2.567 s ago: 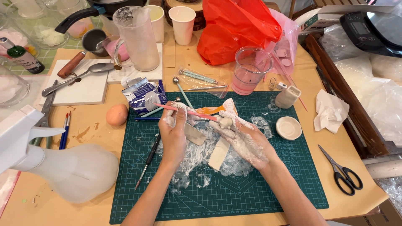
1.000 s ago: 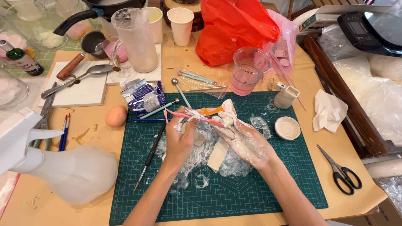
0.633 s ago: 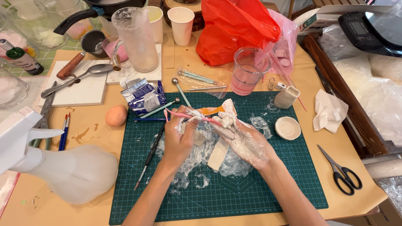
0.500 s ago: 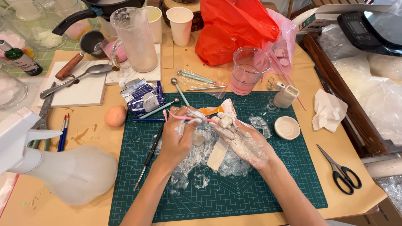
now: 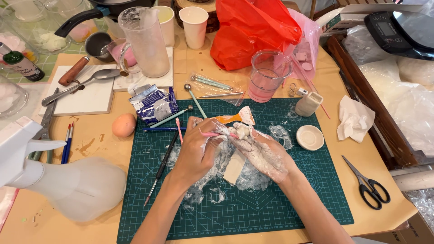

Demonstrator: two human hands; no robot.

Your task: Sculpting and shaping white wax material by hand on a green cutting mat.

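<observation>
Over the middle of a dark green cutting mat (image 5: 271, 208), my left hand (image 5: 195, 151) grips a thin pink modelling tool (image 5: 216, 134), its tip laid against a small white clay piece (image 5: 242, 132). My right hand (image 5: 264, 153), smeared with white clay, cups that piece from below. A flat slab of pale clay (image 5: 235, 166) lies on crumpled clear plastic wrap (image 5: 253, 178) under both hands. An orange and white flat shape (image 5: 235, 117) lies just beyond my fingers.
A small white dish (image 5: 310, 137), a little clay pot (image 5: 308, 104), a plastic cup of pink water (image 5: 268, 75) and black scissors (image 5: 367, 183) lie to the right. An egg (image 5: 123, 124), a blue packet (image 5: 152, 105), brushes and a white spray bottle (image 5: 54, 178) are left. A red bag (image 5: 255, 29) sits behind.
My left hand shifted slightly right and closer to my right hand, bringing the pink tool onto the clay piece. The right hand stayed nearly still.
</observation>
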